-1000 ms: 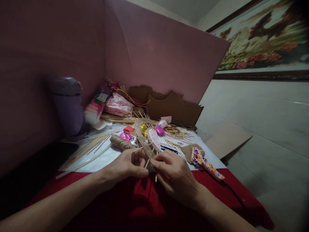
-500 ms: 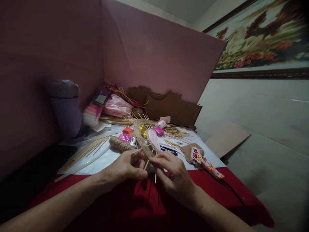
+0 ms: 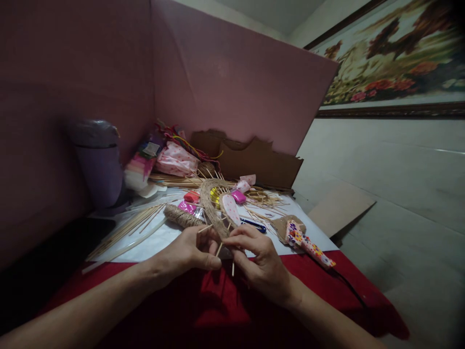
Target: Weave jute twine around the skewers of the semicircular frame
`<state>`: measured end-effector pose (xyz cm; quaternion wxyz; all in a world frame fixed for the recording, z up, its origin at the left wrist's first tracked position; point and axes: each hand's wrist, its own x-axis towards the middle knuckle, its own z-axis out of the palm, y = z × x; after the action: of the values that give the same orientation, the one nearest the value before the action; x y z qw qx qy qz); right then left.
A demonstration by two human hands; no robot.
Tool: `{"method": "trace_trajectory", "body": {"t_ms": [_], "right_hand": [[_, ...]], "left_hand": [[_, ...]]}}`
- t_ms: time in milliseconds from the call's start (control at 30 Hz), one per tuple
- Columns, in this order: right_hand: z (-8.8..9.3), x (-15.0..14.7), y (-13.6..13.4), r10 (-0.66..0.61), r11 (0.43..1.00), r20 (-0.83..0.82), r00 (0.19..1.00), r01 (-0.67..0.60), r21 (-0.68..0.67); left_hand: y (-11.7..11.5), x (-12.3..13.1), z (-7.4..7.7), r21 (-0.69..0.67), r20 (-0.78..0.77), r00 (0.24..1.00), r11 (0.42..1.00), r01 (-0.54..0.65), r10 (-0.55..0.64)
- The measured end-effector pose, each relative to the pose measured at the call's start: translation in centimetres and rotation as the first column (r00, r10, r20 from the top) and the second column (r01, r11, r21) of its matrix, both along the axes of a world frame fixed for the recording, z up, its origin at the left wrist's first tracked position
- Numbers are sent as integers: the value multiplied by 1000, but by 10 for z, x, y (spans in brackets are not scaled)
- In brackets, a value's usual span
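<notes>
Between my hands stands a twine-wrapped ring (image 3: 208,199) with thin wooden sticks poking out around it and a pale, pink-dotted oval piece (image 3: 230,209) at its centre. My left hand (image 3: 198,249) is closed on the ring's lower left edge, thumb beside a stick that points down. My right hand (image 3: 256,257) pinches the lower right edge with thumb and fingers, near another downward stick. What lies between the right fingertips is partly hidden. Just behind my left hand lies a roll of twine (image 3: 181,216).
A glue gun in flowered wrapping (image 3: 308,244) rests on cardboard at the right, its cord trailing off the red cloth (image 3: 174,300). A blue cutter (image 3: 253,225) lies behind my right hand. Wooden sticks (image 3: 134,225) and a purple container (image 3: 100,169) are on the left.
The view has shifted very slightly. Both hands keep their hold on the ring, and my right fingers have barely moved along its lower edge.
</notes>
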<state>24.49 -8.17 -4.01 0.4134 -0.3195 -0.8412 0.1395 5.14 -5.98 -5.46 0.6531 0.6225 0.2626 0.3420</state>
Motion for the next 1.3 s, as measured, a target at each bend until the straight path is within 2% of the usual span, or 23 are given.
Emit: {"method": "trace_trajectory", "body": {"t_ms": [133, 767, 867, 967, 1167, 1300], "right_hand": [[1, -1, 1, 12, 1000, -16, 1000, -12, -15], [1, -1, 0, 34, 997, 73, 997, -39, 69], [0, -1, 2, 39, 999, 18, 999, -39, 8], [-1, 0, 2, 23, 998, -36, 999, -25, -57], [-1, 0, 0, -12, 1000, 62, 998, 10, 23], [-2, 1, 0, -64, 998, 48, 997, 64, 2]], "left_hand": [[-1, 0, 2, 4, 7, 1000, 1000, -4, 4], [-1, 0, 2, -10, -1, 1000, 1000, -18, 18], [-1, 0, 2, -13, -2, 1000, 999, -31, 31], [0, 1, 2, -39, -7, 999, 998, -52, 52], [2, 0, -2, -32, -2, 999, 998, -52, 52], [3, -1, -5, -33, -1, 998, 998, -61, 61]]}}
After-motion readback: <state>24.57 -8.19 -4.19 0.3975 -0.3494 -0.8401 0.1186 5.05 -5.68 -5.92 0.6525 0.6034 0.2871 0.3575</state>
